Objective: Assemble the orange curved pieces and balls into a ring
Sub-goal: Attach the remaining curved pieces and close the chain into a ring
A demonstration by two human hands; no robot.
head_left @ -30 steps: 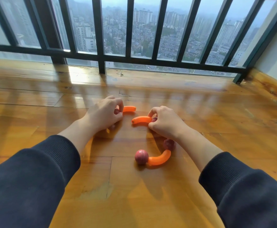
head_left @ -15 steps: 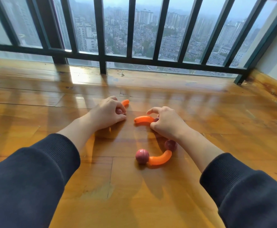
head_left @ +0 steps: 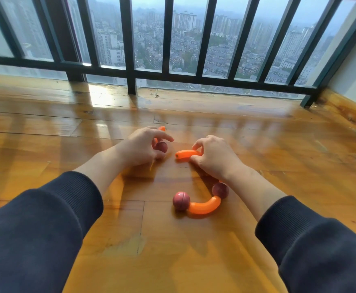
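Meanwhile left hand (head_left: 140, 148) grips ball (head_left: 161, 146); right hand (head_left: 214, 158) pinches orange piece (head_left: 185, 154).

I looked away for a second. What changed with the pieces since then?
The left hand turned its orange curved piece away from the window-side gap, exposing a dark red ball. The right hand kept its orange curved piece; the near ball-ended curved section stayed put.

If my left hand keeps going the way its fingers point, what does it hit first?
Probably the open end of the orange curved piece pinched by the right hand. The left hand points rightward across bare floor toward it, though depth is uncertain.
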